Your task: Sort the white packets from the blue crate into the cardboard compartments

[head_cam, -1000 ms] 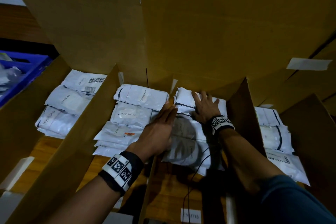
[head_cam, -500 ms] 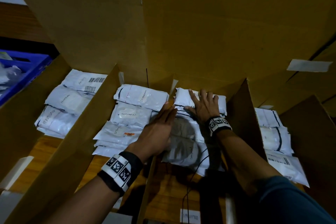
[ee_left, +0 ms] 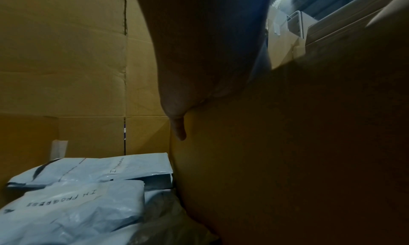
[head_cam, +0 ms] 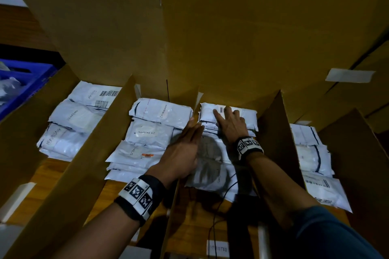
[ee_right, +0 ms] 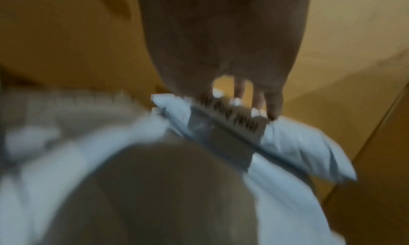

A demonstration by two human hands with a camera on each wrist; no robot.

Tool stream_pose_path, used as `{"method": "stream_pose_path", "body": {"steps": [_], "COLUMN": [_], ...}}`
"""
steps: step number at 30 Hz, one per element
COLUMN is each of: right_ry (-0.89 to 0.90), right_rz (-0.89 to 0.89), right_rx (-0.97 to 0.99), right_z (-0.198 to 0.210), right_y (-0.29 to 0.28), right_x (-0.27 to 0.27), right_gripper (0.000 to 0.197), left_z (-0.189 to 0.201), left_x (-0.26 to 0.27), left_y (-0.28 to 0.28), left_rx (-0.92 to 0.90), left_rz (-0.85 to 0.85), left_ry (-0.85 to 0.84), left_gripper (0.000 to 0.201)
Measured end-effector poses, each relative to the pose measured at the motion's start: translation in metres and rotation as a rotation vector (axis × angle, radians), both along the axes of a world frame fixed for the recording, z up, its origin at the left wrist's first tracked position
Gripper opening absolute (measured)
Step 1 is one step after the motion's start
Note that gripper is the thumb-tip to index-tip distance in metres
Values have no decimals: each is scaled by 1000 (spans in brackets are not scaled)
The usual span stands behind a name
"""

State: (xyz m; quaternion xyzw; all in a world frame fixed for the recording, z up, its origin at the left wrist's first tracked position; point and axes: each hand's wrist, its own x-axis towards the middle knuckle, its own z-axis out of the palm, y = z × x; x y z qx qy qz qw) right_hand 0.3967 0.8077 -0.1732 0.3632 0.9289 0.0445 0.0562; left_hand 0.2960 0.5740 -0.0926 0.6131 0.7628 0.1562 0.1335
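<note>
The right hand (head_cam: 230,125) lies flat, fingers spread, pressing a white packet (head_cam: 248,115) down at the 12 o'clock end of its cardboard compartment (head_cam: 273,132). The left hand (head_cam: 185,149), fingers straight, leans on the divider (head_cam: 174,206), holding nothing. This looks like the placing step. Next comes another packet from the blue crate (head_cam: 31,78) at 9 o'clock.

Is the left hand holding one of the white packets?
No, the left hand lies flat with straight fingers against the cardboard divider, and it grips no white packet.
</note>
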Motion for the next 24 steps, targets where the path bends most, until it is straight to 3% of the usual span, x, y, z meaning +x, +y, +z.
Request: {"method": "stream_pose_path", "body": {"steps": [3, 7, 10, 12, 15, 17, 20, 24], "right_ry": [18, 214, 318, 281, 70, -66, -136, -121], "right_rz": [4, -15, 59, 109, 165, 184, 123, 105], "right_rx": [-60, -121, -210, -309, -359, -299, -312, -276], "right_z": [9, 14, 15, 14, 2, -19, -37, -36], "right_y": [-3, -32, -66, -90, -125, -140, -149, -143], "right_x": [4, 17, 34, 51, 75, 85, 93, 92], "right_gripper": [74, 73, 91, 107, 126, 122, 104, 110], "left_z": [2, 2, 5, 7, 7, 6, 9, 6], "left_x": [0, -1, 1, 3, 5, 7, 10, 8], "left_y": [0, -1, -1, -1, 0, -1, -1, 0], "left_rx": [-3, -2, -7, -18, -20, -17, -17, -13], "left_rz": [6, 5, 6, 8, 3, -3, 2, 27], "left_ry": [7, 12, -2, -16, -27, -16, -36, -47], "left_gripper": [96, 94, 93, 91, 92, 93, 89, 88]}}
